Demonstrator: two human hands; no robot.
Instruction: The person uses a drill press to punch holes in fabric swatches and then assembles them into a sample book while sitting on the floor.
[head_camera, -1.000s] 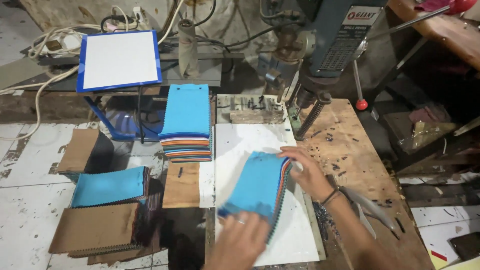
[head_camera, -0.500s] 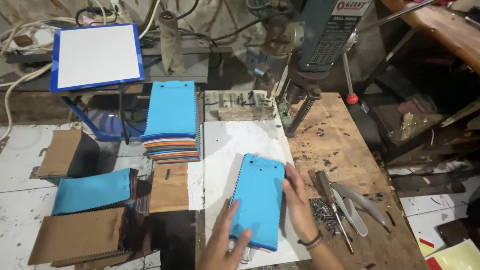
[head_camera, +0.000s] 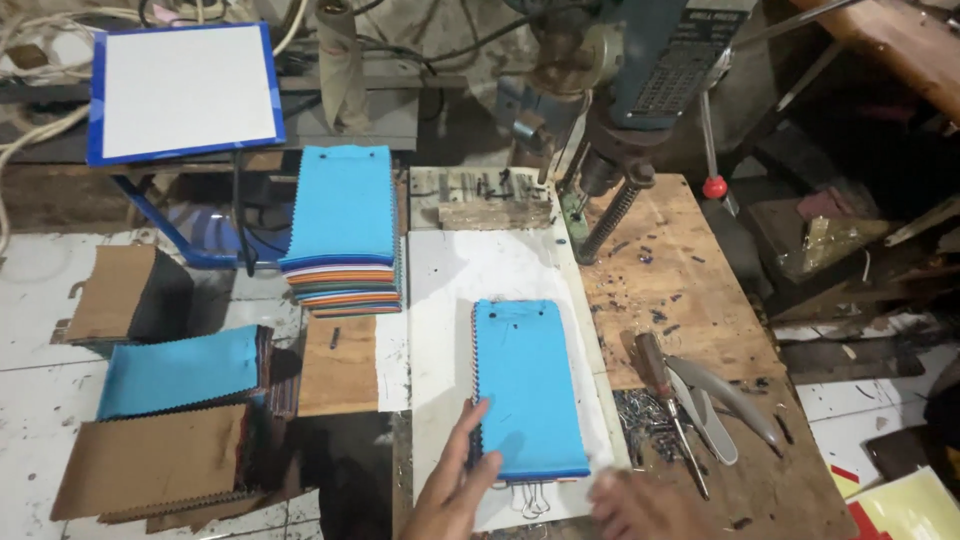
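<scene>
Nearby, scissors (head_camera: 722, 400) flank the blue swatch stack (head_camera: 528, 388); left hand (head_camera: 455, 490) rests open against it.

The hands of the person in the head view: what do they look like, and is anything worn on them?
Both are bare. The left hand shows slim fingers, with no ring, glove or sleeve visible. Of the right hand only a small blurred part shows at the bottom edge; no glove appears there, and the wrist is out of view, so I cannot tell about a bracelet.

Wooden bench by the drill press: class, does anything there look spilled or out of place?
Yes. Dark punched scraps lie heaped beside the screwdriver and scattered across the wooden bench, like uncleared drilling waste.
</scene>
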